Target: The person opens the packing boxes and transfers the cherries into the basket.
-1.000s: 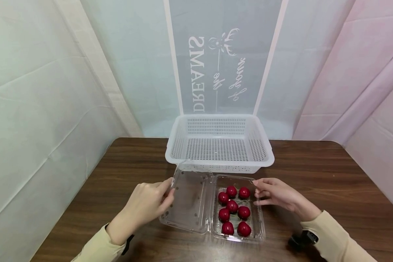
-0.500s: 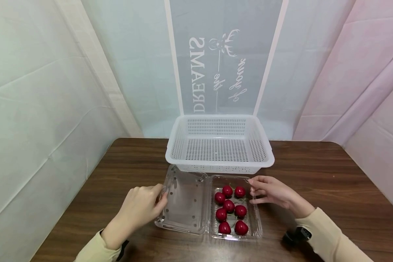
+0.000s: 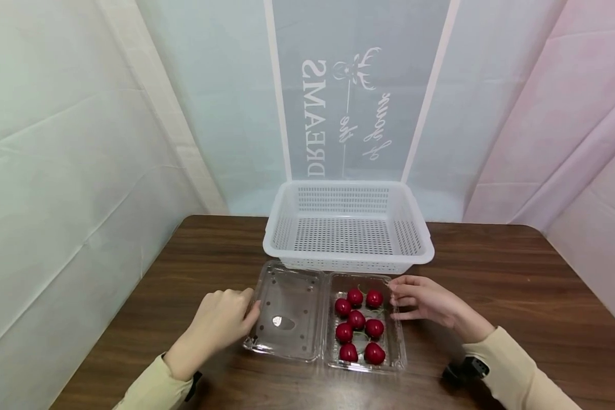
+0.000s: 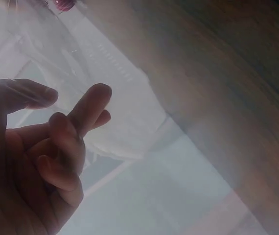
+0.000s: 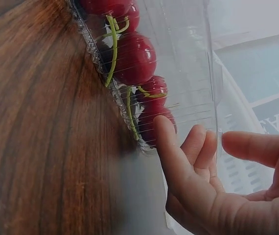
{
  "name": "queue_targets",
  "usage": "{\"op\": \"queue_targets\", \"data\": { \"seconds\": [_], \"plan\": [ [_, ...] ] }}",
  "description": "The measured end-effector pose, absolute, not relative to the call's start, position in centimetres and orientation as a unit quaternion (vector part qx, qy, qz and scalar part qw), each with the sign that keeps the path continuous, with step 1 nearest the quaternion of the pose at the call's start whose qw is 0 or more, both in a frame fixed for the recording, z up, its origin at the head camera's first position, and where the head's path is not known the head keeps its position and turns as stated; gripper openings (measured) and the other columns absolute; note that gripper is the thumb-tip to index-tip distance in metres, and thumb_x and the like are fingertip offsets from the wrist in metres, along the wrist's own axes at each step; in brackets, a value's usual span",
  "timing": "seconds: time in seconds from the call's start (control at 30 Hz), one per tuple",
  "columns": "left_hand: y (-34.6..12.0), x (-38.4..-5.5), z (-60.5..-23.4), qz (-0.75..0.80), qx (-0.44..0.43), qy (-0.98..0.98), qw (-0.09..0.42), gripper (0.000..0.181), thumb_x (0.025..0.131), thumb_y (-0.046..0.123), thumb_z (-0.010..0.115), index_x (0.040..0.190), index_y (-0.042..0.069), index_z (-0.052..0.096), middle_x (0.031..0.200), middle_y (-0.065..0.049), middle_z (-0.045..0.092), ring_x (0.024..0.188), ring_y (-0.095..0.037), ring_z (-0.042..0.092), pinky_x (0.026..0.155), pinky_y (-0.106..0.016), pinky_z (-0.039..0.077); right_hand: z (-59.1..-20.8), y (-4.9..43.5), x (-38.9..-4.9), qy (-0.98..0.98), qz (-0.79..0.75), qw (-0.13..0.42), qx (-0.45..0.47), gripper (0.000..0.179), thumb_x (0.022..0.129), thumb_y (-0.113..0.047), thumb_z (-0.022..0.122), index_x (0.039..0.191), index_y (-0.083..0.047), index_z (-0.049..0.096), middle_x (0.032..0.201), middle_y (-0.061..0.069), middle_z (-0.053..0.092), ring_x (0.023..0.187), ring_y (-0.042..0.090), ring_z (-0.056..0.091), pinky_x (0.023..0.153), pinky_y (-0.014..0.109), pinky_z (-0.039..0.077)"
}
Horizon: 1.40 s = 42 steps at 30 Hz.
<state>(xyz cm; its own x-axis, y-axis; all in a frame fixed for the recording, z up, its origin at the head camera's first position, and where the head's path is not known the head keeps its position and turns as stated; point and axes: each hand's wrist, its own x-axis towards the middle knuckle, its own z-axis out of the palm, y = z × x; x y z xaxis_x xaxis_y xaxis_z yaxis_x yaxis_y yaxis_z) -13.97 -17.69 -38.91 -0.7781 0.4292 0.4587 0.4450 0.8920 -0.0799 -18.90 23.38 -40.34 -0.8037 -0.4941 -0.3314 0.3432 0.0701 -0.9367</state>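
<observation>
In the head view a clear plastic clamshell box stands unfolded on the table, its lid (image 3: 289,302) laid out left of its tray (image 3: 359,367). Several red cherries (image 3: 356,320) with green stems lie in the tray. My left hand (image 3: 215,319) is at the lid's left edge; in the left wrist view its thumb and loosely bent fingers are apart. With my right hand (image 3: 427,302) I pinch the tray's right rim near the far corner. The right wrist view shows that rim between thumb and fingers, with cherries (image 5: 134,58) behind the clear wall.
A white perforated plastic basket (image 3: 343,265) stands just behind the box, with nothing visible inside it. The dark wooden table (image 3: 492,285) extends to both sides. Pale curtains (image 3: 369,34) with printed lettering hang behind and at the sides.
The lid has lowered from a tilt to nearly flat on the left. The box shifted slightly left, and both hands moved a little with it.
</observation>
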Motion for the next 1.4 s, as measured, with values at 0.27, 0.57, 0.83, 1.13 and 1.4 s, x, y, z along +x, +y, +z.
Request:
{"op": "queue_targets", "data": {
  "seconds": [0.27, 0.57, 0.83, 1.13, 1.4],
  "plan": [
    [-17.5, -14.5, -39.2, -0.011, -0.226, -0.952, 0.205, 0.036, 0.08, 0.023, 0.064, 0.058, 0.016, 0.037, 0.046, 0.007, 0.031, 0.039, -0.01, 0.029, 0.036, -0.028, 0.022, -40.6, 23.5, -19.2, 0.654, -0.688, 0.309, -0.06, 0.038, 0.094, -0.012, 0.053, 0.123, 0.009, 0.04, 0.096, 0.002, 0.061, 0.092, 0.014, 0.062, 0.088, 0.045, 0.051],
    [-17.1, -15.3, -39.7, 0.01, -0.223, -0.961, 0.16, 0.034, 0.082, 0.024, 0.063, 0.059, 0.015, 0.041, 0.047, 0.004, 0.035, 0.039, -0.011, 0.032, 0.036, -0.03, 0.025, -40.9, 23.6, -19.6, 0.657, -0.689, 0.302, -0.05, 0.044, 0.095, -0.012, 0.053, 0.128, 0.011, 0.036, 0.095, 0.0, 0.06, 0.093, 0.013, 0.061, 0.09, 0.044, 0.051],
    [-16.5, -15.6, -40.2, 0.016, -0.229, -0.959, 0.164, 0.034, 0.081, 0.025, 0.064, 0.058, 0.014, 0.041, 0.046, 0.0, 0.039, 0.038, -0.017, 0.038, 0.036, -0.033, 0.029, -40.7, 23.7, -19.9, 0.657, -0.691, 0.299, -0.041, 0.033, 0.094, -0.013, 0.053, 0.119, 0.005, 0.042, 0.093, 0.0, 0.059, 0.09, 0.011, 0.061, 0.088, 0.042, 0.052],
    [-16.0, -15.9, -40.8, 0.019, -0.23, -0.966, 0.119, 0.034, 0.083, 0.026, 0.063, 0.058, 0.014, 0.043, 0.047, -0.002, 0.041, 0.039, -0.019, 0.042, 0.037, -0.034, 0.032, -40.7, 23.7, -19.7, 0.65, -0.702, 0.289, -0.035, 0.021, 0.095, -0.012, 0.051, 0.111, -0.002, 0.044, 0.089, -0.002, 0.058, 0.088, 0.011, 0.06, 0.089, 0.042, 0.051],
    [-15.2, -16.4, -41.0, 0.02, -0.219, -0.974, 0.056, 0.032, 0.086, 0.025, 0.06, 0.06, 0.011, 0.047, 0.052, -0.007, 0.049, 0.044, -0.025, 0.051, 0.042, -0.039, 0.041, -40.5, 23.7, -19.6, 0.65, -0.703, 0.286, -0.037, 0.021, 0.095, -0.011, 0.05, 0.112, 0.0, 0.043, 0.09, -0.001, 0.057, 0.088, 0.012, 0.06, 0.089, 0.043, 0.051]
  ]
}}
